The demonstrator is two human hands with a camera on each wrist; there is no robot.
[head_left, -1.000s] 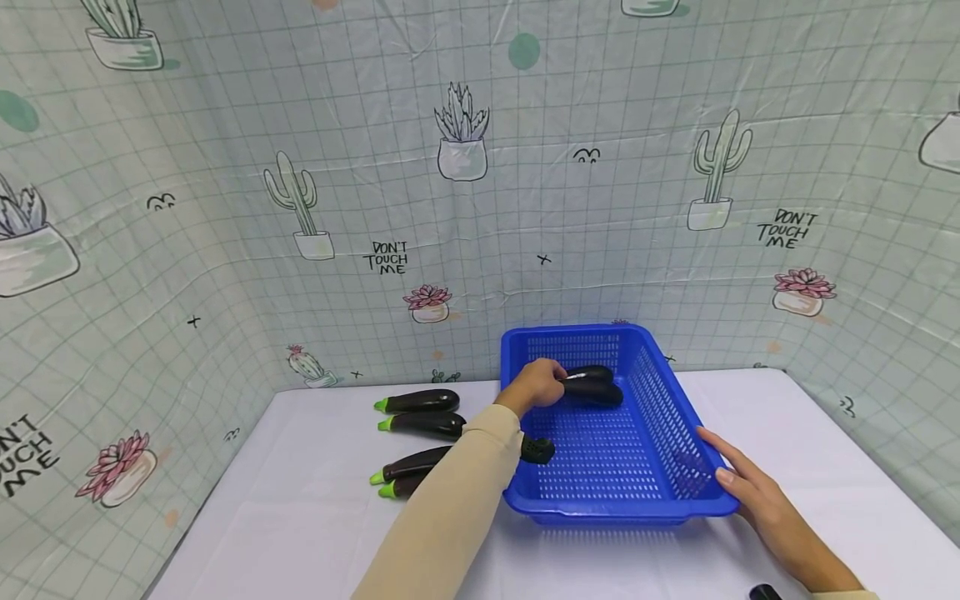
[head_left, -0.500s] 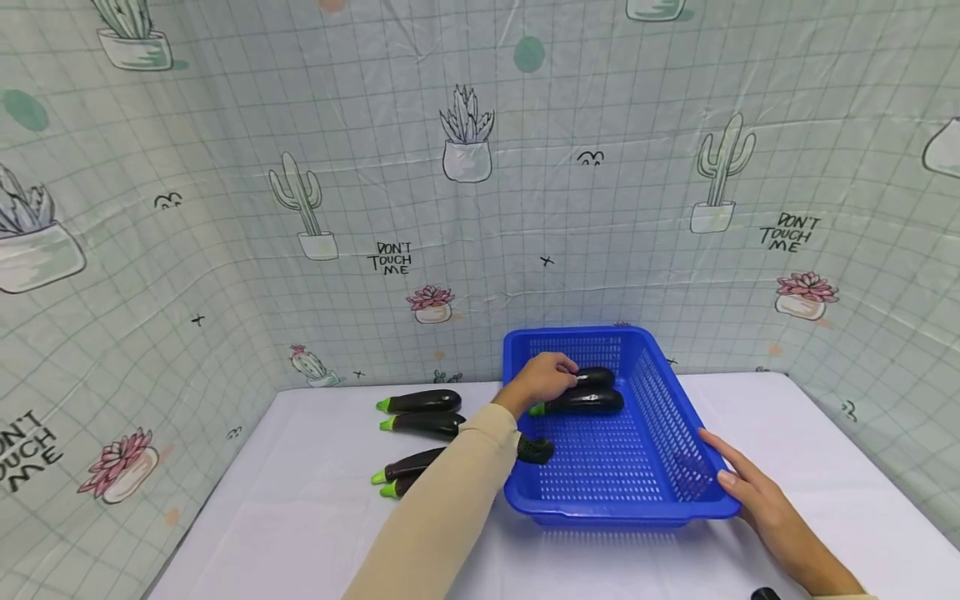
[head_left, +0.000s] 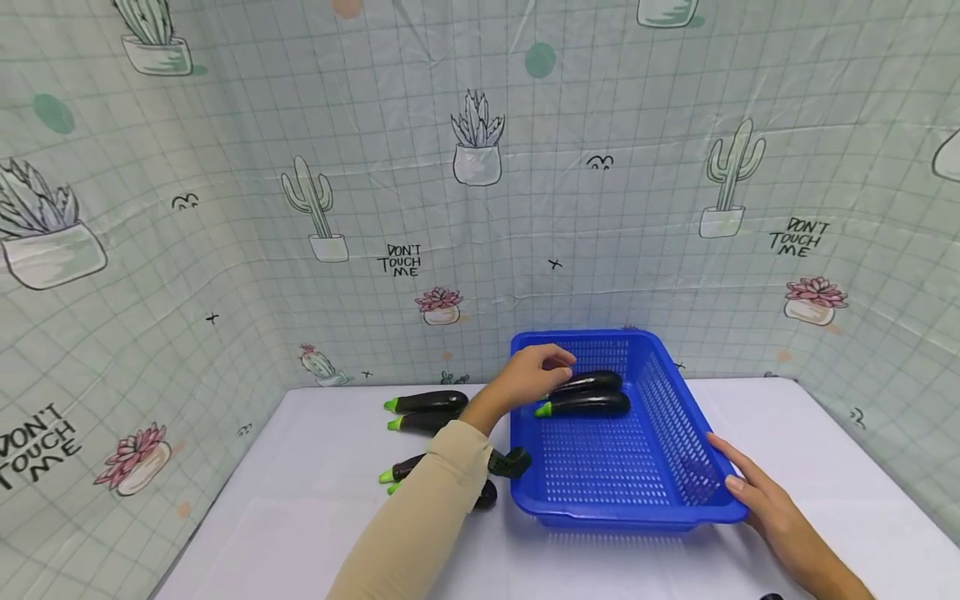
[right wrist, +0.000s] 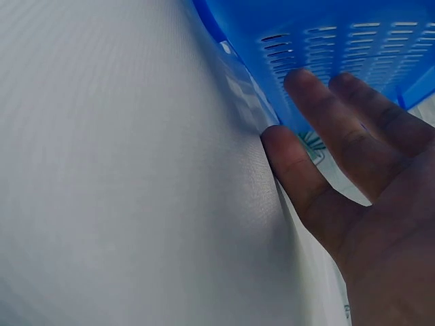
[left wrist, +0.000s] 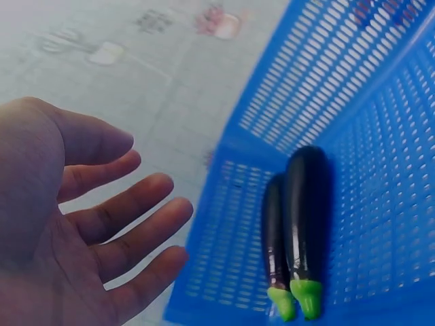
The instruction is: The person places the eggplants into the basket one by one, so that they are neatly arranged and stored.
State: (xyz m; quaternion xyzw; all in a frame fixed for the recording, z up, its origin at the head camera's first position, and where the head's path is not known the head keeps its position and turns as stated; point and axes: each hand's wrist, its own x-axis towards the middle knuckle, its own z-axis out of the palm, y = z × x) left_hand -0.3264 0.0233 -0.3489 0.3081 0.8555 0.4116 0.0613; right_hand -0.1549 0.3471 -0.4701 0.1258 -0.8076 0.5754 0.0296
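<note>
My left hand point(head_left: 528, 375) hovers over the back left of the blue plastic basket point(head_left: 615, 512), fingers loosely bent and holding nothing. Two dark eggplants with green stem ends lie side by side on the basket floor: the front eggplant point(head_left: 588, 406) and the back eggplant point(head_left: 600, 382), partly covered by that hand in the head view. The left wrist view shows the left hand point(left wrist: 102, 231) apart from both. With its fingers extended, my right hand point(head_left: 776, 512) touches the basket's right side near the front corner. In the right wrist view, fingertips point(right wrist: 306, 85) rest against the slotted wall.
On the white table point(head_left: 285, 500), left of the basket, lie several more eggplants point(head_left: 431, 402), partly hidden behind the left sleeve point(head_left: 435, 500). A black device point(head_left: 510, 462) sits by the left wrist. A patterned curtain point(head_left: 555, 208) rises behind the table.
My left hand has let go of the back eggplant in the basket and drawn back slightly up and left. The right hand has stayed on the basket. The head view has shifted slightly.
</note>
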